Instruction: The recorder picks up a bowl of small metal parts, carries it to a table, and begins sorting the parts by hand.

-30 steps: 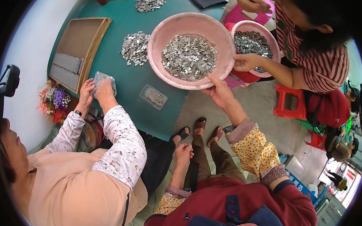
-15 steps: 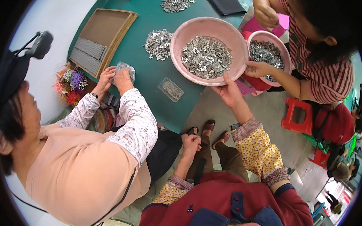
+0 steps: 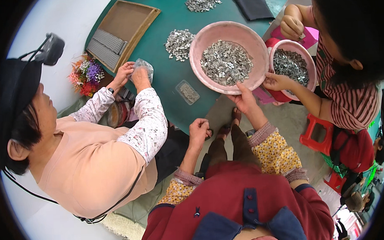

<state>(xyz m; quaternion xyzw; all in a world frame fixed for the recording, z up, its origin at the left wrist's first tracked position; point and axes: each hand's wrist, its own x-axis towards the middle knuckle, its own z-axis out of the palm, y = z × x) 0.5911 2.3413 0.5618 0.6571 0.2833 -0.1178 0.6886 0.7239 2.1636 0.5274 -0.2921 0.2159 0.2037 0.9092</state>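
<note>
A large pink basin (image 3: 220,32) heaped with small silvery metal pieces (image 3: 227,64) is held over the table's edge. My right hand (image 3: 245,100) grips its near rim, thumb on the inside and fingers underneath. A co-worker's hand (image 3: 277,81) on the right touches the same basin's rim. My left hand (image 3: 198,131) is in front of my body near the table edge, with its fingers curled closed. Whether anything is inside those fingers cannot be made out. Near that hand, on the table, lies a small clear plastic tray (image 3: 187,92) containing small pieces.
Two piles of metal pieces, one nearer (image 3: 179,45) and one farther (image 3: 202,2), lie on the green table (image 3: 161,85). A wooden-framed tray (image 3: 127,20) is at left. Another person handles a clear bag (image 3: 144,67). A smaller pink bucket (image 3: 310,69) and red stool (image 3: 316,134) are right.
My left hand has risen from beside my legs toward the table edge. My right hand stays on the basin. The whole view has shifted slightly.
</note>
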